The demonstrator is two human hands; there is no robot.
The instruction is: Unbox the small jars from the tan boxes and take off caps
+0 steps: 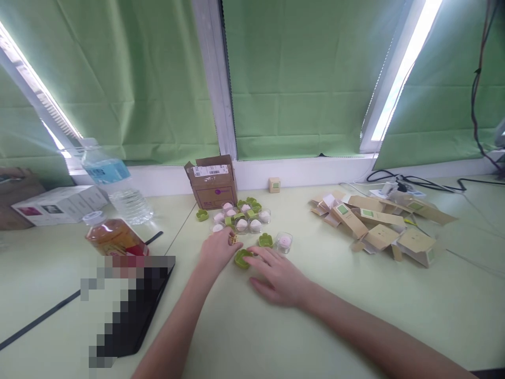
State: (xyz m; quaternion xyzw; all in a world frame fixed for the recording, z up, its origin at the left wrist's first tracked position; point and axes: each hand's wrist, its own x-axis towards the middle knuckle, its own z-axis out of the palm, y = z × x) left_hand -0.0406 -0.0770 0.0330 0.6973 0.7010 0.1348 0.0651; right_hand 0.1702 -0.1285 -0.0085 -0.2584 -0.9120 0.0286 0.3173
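Observation:
My left hand point(216, 251) is closed in a pinch, with a small yellow openwork piece point(234, 239) at its fingertips. Stretched out and slightly spread, the fingers of my right hand point(281, 276) reach to the edge of a green flower-shaped cup point(242, 259). Whether they touch it I cannot tell. Just beyond lies another green flower-shaped cup point(265, 240), beside a clear cup with a pale pink round piece point(284, 242). Past my left hand, several clear cups with whitish-pink round pieces point(242, 226) cluster with more green cups point(252, 203).
An opened cardboard box point(215, 189) stands at the back, with a small tan box point(274, 185) nearby. Flattened tan cartons point(379, 223) are heaped at right. At left are a water bottle point(118, 184), an amber drink bottle point(116, 237), white boxes point(59, 205) and a partly blurred black device point(138, 310).

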